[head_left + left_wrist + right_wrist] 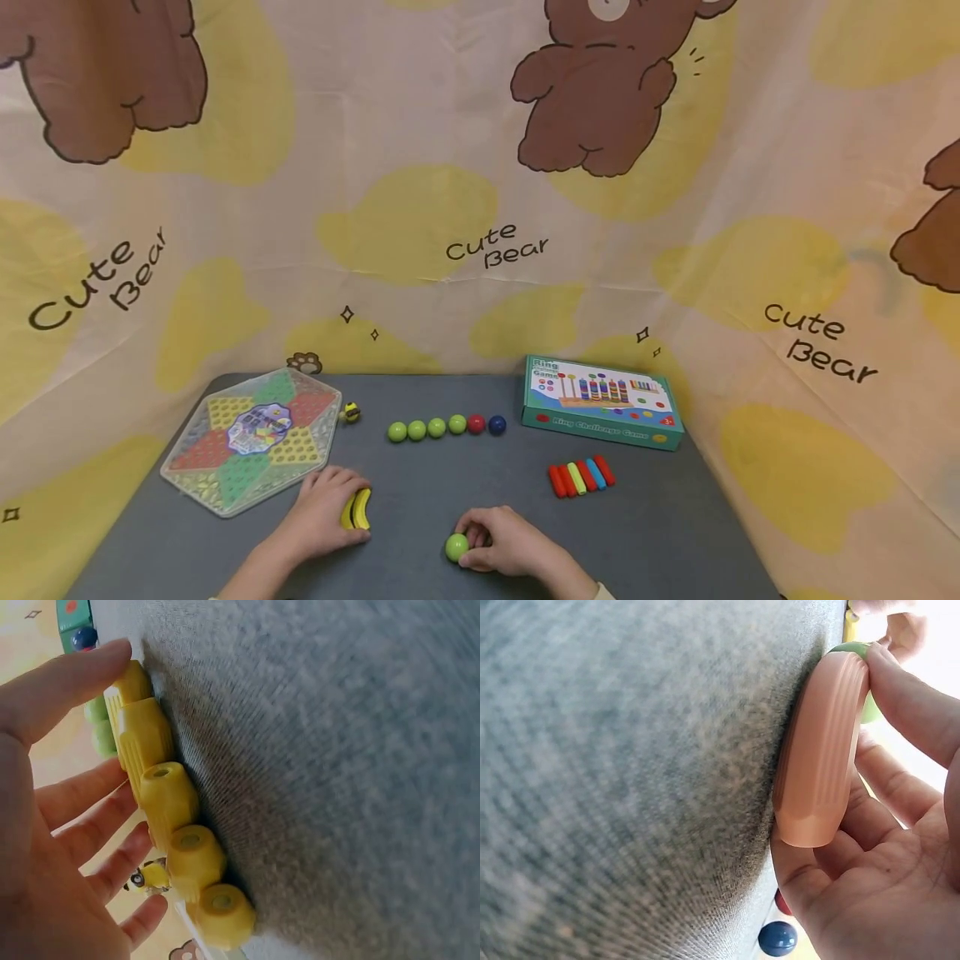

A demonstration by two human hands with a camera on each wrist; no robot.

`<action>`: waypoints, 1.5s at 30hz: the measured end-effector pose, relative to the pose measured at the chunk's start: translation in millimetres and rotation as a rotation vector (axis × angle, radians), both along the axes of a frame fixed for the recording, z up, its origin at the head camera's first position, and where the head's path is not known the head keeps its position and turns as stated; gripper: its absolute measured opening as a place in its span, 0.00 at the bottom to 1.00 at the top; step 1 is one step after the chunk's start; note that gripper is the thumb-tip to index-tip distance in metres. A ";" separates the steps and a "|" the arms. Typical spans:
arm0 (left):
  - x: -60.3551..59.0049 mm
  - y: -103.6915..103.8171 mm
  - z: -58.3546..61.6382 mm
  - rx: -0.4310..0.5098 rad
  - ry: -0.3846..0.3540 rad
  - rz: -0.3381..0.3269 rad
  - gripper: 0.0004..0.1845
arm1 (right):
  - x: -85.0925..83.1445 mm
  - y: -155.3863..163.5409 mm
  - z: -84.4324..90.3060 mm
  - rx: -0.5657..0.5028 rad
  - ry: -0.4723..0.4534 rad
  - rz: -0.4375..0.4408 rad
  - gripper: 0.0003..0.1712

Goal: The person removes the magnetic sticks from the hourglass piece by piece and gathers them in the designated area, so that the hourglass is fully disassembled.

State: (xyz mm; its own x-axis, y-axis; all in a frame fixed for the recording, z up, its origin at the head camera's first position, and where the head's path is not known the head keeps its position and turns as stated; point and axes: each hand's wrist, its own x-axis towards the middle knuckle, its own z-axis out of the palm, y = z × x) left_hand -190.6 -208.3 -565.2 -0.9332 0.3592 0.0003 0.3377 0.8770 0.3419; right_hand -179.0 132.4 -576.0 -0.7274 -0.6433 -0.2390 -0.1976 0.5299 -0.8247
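Note:
In the head view my left hand [326, 508] curves around several yellow curved pieces [358, 508], like toy bananas, on the table. The left wrist view shows these blunt-ended yellow pieces [169, 795] in a row, my thumb touching one end and my fingers behind. My right hand [502, 540] rests low by a green ball [457, 547], fingertips beside it. In the right wrist view that hand holds a salmon-coloured, ribbed, curved piece [817, 757] between thumb and fingers, and the green ball [870, 711] shows partly behind it. The head view mostly hides the salmon piece.
Green, red and blue balls [437, 427] form a row behind the hands. Left lies a Chinese checkers box [262, 442] with a bee figure [351, 412] beside it. At right are red, green and blue sticks [582, 477] and a Ring Challenge Game box [600, 404].

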 end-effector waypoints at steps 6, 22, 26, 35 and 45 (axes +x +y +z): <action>-0.3 -2.9 2.7 -0.022 -0.047 -0.007 0.36 | -10.7 4.9 -27.1 -0.033 -0.004 0.009 0.13; 13.0 30.6 13.9 0.122 0.076 -0.093 0.31 | -2.1 -5.7 3.6 0.061 0.152 -0.253 0.23; 15.4 47.0 14.7 0.152 0.060 -0.142 0.31 | -4.1 -7.9 3.6 0.109 0.161 -0.316 0.16; 23.4 77.5 2.2 0.205 -0.136 -0.260 0.36 | -8.9 -3.7 8.3 0.205 0.152 -0.376 0.22; 25.4 108.0 -10.9 0.295 -0.299 -0.333 0.43 | -19.8 12.5 11.6 0.150 0.176 -0.227 0.19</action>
